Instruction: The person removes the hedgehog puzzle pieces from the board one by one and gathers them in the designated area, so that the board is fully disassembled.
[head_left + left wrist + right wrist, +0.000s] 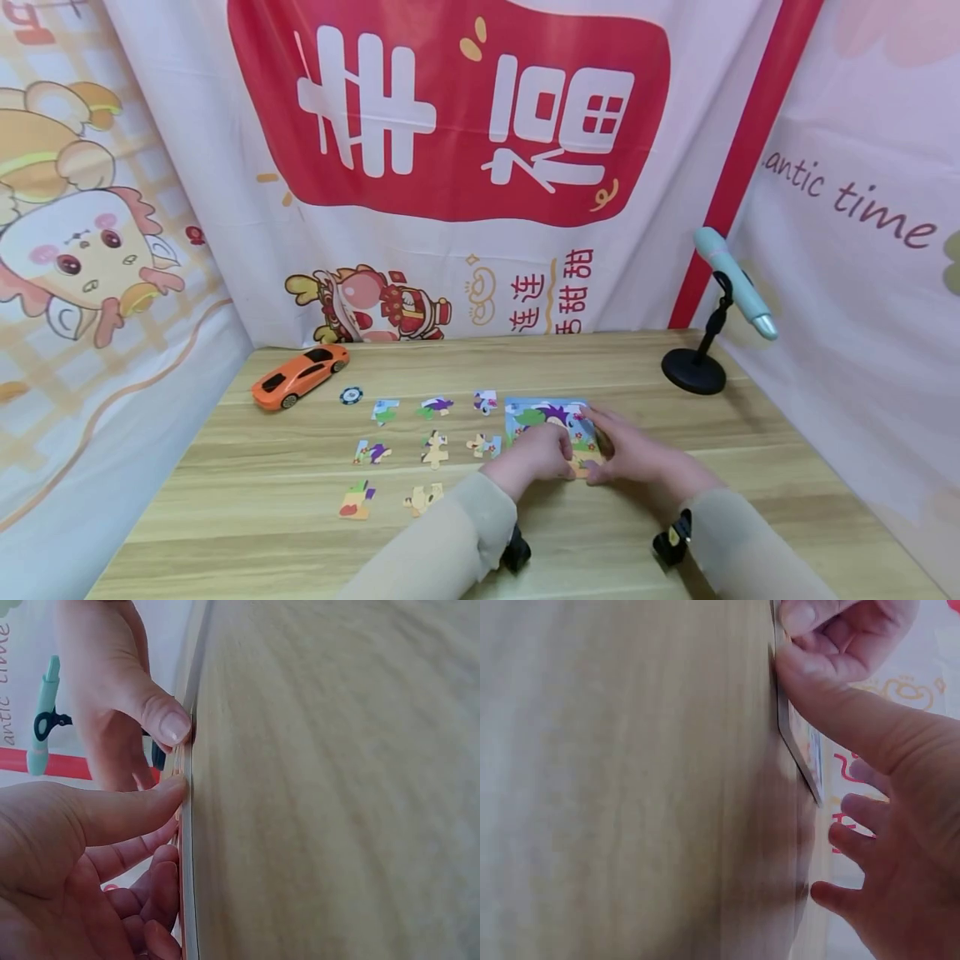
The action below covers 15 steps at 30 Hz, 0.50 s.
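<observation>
A colourful jigsaw puzzle board (543,408) lies flat on the table, its near part largely covered by both hands. My left hand (534,457) has curled fingers and pinches at the board's near edge, thumb against the side; whether a loose piece sits between the fingertips is hidden. At the right end of the board is my right hand (633,450). Its thumb touches the near edge close to the left thumb, while the other fingers spread loosely, as the right wrist view shows. Several loose puzzle pieces (435,450) lie in rows left of the board.
On the wooden table (262,517), an orange toy car (302,377) stands at the back left, with a round dark chip (351,395) near it. A mint microphone (735,279) on a black stand (693,372) is at the back right. Printed cloths hang behind and beside the table.
</observation>
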Each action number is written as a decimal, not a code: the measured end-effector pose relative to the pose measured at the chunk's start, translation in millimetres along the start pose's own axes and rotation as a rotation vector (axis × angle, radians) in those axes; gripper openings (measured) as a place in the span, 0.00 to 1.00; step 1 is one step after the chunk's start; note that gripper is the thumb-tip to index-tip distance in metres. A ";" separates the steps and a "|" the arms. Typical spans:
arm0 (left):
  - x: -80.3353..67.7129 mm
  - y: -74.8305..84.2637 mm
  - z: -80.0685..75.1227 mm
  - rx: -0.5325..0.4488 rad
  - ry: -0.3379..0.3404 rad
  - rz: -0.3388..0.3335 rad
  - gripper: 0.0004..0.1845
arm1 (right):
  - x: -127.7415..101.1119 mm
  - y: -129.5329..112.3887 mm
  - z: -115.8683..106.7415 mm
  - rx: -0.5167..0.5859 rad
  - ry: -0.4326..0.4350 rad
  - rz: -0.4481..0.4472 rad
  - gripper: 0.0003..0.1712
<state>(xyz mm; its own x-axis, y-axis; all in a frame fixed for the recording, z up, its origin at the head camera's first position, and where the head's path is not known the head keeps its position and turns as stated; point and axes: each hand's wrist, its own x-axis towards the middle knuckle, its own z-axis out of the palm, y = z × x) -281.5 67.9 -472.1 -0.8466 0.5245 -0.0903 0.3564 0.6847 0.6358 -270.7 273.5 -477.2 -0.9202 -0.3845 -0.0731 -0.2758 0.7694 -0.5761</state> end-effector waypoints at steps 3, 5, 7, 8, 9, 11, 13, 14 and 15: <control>0.3 -0.3 0.8 -0.008 -0.009 -0.011 0.13 | 2.3 4.2 -1.3 -0.017 -0.037 0.009 0.59; 0.1 -0.4 0.9 -0.011 -0.014 -0.015 0.13 | 2.8 6.1 -1.1 -0.025 -0.053 0.016 0.58; 0.3 -0.3 1.1 -0.014 -0.014 -0.017 0.13 | 2.9 6.1 -0.9 -0.026 -0.064 0.040 0.58; 0.4 -0.2 1.2 -0.012 -0.013 -0.018 0.13 | 3.1 6.1 -0.7 -0.022 -0.065 0.046 0.58; 0.3 -0.1 1.0 -0.011 -0.012 -0.019 0.13 | 3.3 5.9 -0.5 -0.022 -0.067 0.049 0.58; 0.1 0.0 0.7 -0.010 -0.014 -0.024 0.13 | 4.1 5.2 -0.3 -0.024 -0.070 0.055 0.58; 0.2 0.2 0.4 -0.007 -0.016 -0.029 0.13 | 4.9 4.9 -0.1 -0.027 -0.074 0.059 0.58; -0.1 0.4 0.1 -0.006 -0.019 -0.033 0.13 | 5.2 4.9 0.0 -0.028 -0.076 0.060 0.58; 0.0 0.3 -0.1 -0.006 -0.021 -0.036 0.12 | 5.5 4.7 -0.1 -0.029 -0.078 0.063 0.58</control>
<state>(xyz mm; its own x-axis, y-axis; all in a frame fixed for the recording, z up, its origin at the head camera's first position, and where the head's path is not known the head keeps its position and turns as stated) -281.4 68.0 -471.9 -0.8505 0.5098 -0.1293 0.3233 0.7006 0.6362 -277.1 275.1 -480.2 -0.9117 -0.3729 -0.1725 -0.2272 0.8074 -0.5445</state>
